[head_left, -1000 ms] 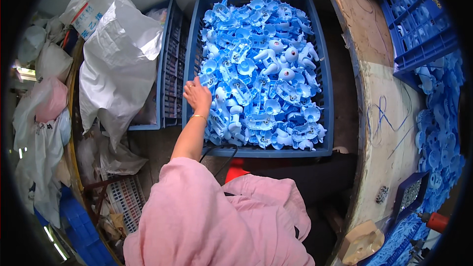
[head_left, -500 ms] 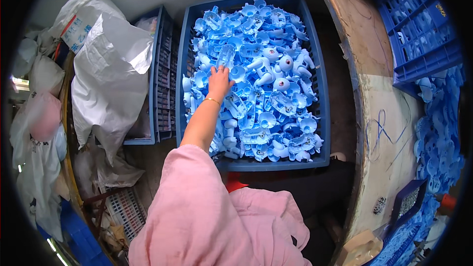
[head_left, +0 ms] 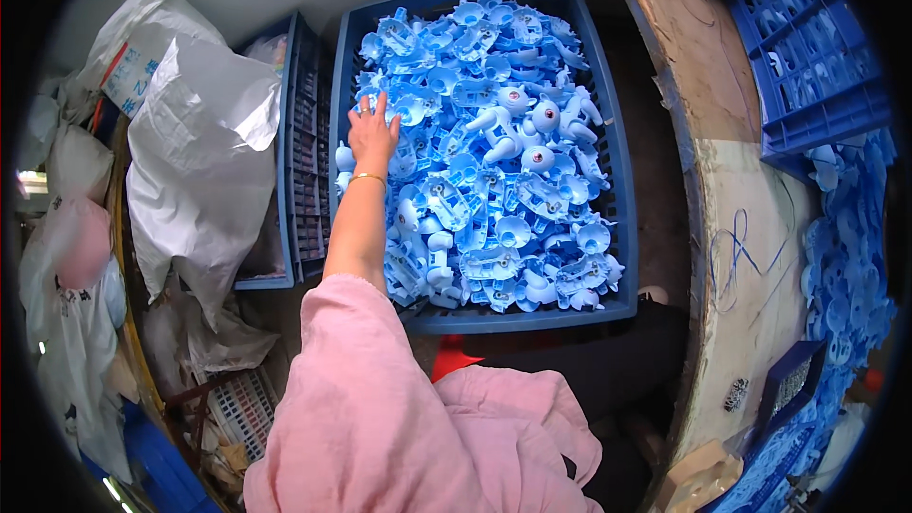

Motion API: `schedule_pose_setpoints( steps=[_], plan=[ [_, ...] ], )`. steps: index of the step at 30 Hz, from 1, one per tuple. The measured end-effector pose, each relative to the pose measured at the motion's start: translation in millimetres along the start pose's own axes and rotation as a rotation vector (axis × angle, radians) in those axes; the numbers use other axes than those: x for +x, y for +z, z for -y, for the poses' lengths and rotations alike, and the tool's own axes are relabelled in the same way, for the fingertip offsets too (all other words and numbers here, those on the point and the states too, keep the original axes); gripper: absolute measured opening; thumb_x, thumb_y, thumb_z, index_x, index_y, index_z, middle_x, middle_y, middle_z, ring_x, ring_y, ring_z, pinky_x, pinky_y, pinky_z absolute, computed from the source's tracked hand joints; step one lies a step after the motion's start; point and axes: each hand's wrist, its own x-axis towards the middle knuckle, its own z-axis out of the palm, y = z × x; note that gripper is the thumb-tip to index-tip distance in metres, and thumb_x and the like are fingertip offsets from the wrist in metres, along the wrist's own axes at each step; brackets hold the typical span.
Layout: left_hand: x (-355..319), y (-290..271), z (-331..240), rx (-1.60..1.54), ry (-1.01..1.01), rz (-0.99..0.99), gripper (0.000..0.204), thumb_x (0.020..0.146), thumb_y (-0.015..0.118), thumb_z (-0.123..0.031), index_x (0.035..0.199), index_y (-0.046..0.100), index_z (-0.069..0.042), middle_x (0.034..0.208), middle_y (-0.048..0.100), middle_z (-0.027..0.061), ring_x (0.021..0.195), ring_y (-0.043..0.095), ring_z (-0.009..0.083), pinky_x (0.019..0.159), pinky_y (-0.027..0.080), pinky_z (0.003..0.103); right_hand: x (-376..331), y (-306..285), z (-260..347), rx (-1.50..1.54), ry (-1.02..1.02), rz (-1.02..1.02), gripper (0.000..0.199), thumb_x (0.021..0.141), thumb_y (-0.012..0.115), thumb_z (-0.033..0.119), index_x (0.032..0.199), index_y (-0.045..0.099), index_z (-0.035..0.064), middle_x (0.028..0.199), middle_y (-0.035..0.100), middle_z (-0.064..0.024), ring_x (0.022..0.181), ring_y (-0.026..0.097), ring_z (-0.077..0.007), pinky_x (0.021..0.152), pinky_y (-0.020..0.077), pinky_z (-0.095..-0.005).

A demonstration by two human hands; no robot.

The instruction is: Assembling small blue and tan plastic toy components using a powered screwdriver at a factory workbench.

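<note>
My left hand (head_left: 373,136) reaches palm down over the upper left of a blue plastic crate (head_left: 622,228). Its fingers are spread, with the tips at the light-blue moulded plastic parts (head_left: 513,195) heaped inside, and nothing shows gripped in it. Many parts are hollow half-shells with round cups. Toward the right of the heap lie a few rounded pieces with a dark reddish eye-like spot, such as a ball-shaped part (head_left: 538,160). A ring and a bracelet are on this hand and wrist. My right hand does not show.
Left of the crate stands another blue crate (head_left: 293,161), beside a white sack (head_left: 204,171). A worn wooden board edge (head_left: 698,180) runs along the right. Beyond it are a stacked blue crate (head_left: 826,119), more blue parts (head_left: 841,266) and a dark tray of small metal pieces (head_left: 790,385).
My left hand has moved left across the heap, from near its upper middle to the crate's left side. The view has shifted slightly.
</note>
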Motion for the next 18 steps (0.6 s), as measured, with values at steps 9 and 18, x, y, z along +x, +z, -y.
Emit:
schedule_pose_setpoints(
  steps=[9,18],
  plan=[
    [50.6,50.7,44.6,-0.108,-0.108,0.547,0.095,0.082,0.065,-0.061,0.159,0.02,-0.027,0.165,0.015,0.0149,0.149,0.008,0.0484,0.121,0.021,0.048,16.2,-5.9,-18.4,-0.113,-0.051,0.0,0.029,0.092,0.069,0.02,0.111,0.066,-0.0007,0.088,0.065,-0.0133,0.067,0.058,-0.0219,0.055,0.0468,-0.032],
    [-5.6,42.6,0.4,0.055,0.1,0.239,0.071,0.091,0.055,-0.06,0.153,0.036,-0.028,0.164,0.02,0.0042,0.15,0.009,0.0424,0.111,0.025,0.068,22.7,-22.3,-39.2,-0.071,-0.095,0.029,0.021,0.092,0.07,0.019,0.104,0.067,0.0021,0.088,0.065,-0.0158,0.068,0.06,-0.0223,0.053,0.0482,-0.0328]
  ],
)
